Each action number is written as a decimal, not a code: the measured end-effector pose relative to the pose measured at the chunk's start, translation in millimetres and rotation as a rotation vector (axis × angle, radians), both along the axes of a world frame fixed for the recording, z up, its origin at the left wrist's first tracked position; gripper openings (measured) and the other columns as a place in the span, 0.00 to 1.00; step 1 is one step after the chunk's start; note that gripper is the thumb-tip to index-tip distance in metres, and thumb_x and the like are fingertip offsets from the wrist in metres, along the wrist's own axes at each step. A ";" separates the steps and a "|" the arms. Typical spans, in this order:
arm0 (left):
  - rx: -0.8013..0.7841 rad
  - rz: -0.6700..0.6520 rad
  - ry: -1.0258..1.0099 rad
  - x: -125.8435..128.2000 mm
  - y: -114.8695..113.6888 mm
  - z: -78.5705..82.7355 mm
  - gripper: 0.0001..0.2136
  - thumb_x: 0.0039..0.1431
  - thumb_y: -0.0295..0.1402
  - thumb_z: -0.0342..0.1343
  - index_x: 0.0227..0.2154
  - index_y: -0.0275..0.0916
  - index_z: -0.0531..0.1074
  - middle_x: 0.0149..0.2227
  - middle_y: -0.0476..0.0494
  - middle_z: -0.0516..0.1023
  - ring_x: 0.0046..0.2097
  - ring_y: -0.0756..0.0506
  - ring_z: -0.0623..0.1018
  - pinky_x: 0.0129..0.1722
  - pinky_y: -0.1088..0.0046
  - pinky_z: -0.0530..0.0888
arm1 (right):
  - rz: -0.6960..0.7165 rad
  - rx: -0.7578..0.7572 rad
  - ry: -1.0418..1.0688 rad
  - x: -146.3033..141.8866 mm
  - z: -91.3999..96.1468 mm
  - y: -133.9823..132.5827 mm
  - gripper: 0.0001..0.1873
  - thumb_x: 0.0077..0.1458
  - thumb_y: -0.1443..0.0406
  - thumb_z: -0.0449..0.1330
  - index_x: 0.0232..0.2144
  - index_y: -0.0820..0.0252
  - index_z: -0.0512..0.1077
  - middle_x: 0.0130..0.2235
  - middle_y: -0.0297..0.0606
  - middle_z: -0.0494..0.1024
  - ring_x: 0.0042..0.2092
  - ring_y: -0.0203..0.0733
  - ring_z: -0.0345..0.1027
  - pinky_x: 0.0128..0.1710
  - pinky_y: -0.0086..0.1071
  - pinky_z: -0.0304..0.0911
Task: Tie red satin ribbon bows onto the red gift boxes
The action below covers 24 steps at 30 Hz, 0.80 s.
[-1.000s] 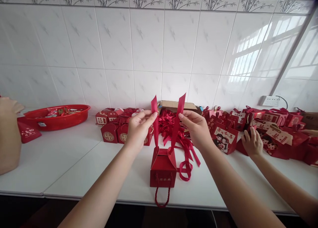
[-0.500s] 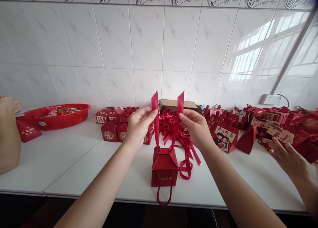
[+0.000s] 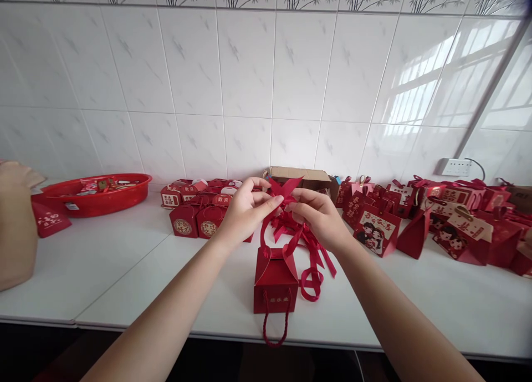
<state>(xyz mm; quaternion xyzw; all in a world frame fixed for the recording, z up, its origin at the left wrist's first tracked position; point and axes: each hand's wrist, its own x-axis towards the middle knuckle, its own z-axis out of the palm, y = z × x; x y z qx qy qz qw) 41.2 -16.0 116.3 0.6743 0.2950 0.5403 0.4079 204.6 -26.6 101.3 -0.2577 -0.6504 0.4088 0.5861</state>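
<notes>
A small red gift box (image 3: 275,284) with a cord handle stands near the front edge of the white counter (image 3: 124,265). A red ribbon (image 3: 286,187) runs up from its two top flaps. My left hand (image 3: 246,211) pinches one ribbon end and my right hand (image 3: 318,215) pinches the other. The two ends cross in an X just above my fingertips, over the box. Both hands are closed on the ribbon and nearly touch each other.
A heap of loose red ribbons (image 3: 310,246) lies behind the box, before an open cardboard carton (image 3: 299,176). Finished red boxes (image 3: 195,215) stand at centre left, many more (image 3: 449,221) at right. A red basin (image 3: 93,193) and a tan bag (image 3: 14,227) sit at left.
My hands came together and crossed the two ribbon ends, which were held apart and upright before. Another person's hand at the right has left the view.
</notes>
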 end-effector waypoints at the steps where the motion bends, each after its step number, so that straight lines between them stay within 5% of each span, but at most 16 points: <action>1: -0.003 -0.002 0.035 -0.7 -0.3 0.3 0.16 0.51 0.36 0.63 0.39 0.41 0.63 0.28 0.50 0.78 0.32 0.47 0.78 0.33 0.72 0.72 | 0.025 0.014 -0.008 -0.6 -0.2 -0.7 0.07 0.51 0.62 0.62 0.30 0.61 0.73 0.25 0.29 0.70 0.24 0.28 0.58 0.23 0.25 0.54; 9: -0.136 -0.157 0.036 -6.8 3.7 -2.7 0.14 0.54 0.29 0.56 0.44 0.38 0.63 0.31 0.49 0.76 0.34 0.48 0.77 0.40 0.68 0.71 | 0.076 0.129 -0.148 6.1 -8.0 7.3 0.09 0.59 0.60 0.57 0.33 0.60 0.73 0.28 0.34 0.75 0.30 0.34 0.68 0.31 0.29 0.64; 18: -0.351 -0.273 -0.109 -7.0 8.7 -1.8 0.10 0.52 0.26 0.55 0.38 0.37 0.66 0.26 0.51 0.71 0.30 0.48 0.76 0.35 0.69 0.72 | -0.327 0.841 -0.672 20.8 -6.5 8.4 0.16 0.61 0.73 0.46 0.39 0.58 0.73 0.34 0.40 0.78 0.40 0.42 0.69 0.40 0.37 0.67; 21: -0.236 -0.206 -0.039 -6.6 6.5 -4.0 0.11 0.56 0.31 0.52 0.42 0.37 0.67 0.27 0.48 0.74 0.31 0.47 0.77 0.34 0.70 0.72 | -0.388 0.867 -0.677 18.8 -9.5 9.3 0.16 0.60 0.73 0.47 0.40 0.58 0.74 0.35 0.40 0.79 0.40 0.43 0.69 0.42 0.40 0.67; 24: 0.124 0.098 0.172 -7.2 4.6 -10.4 0.18 0.58 0.35 0.51 0.52 0.39 0.65 0.29 0.48 0.76 0.32 0.47 0.76 0.34 0.71 0.72 | -0.444 0.763 -0.506 13.4 -17.9 6.5 0.14 0.59 0.71 0.51 0.41 0.56 0.75 0.41 0.41 0.79 0.43 0.42 0.71 0.44 0.39 0.67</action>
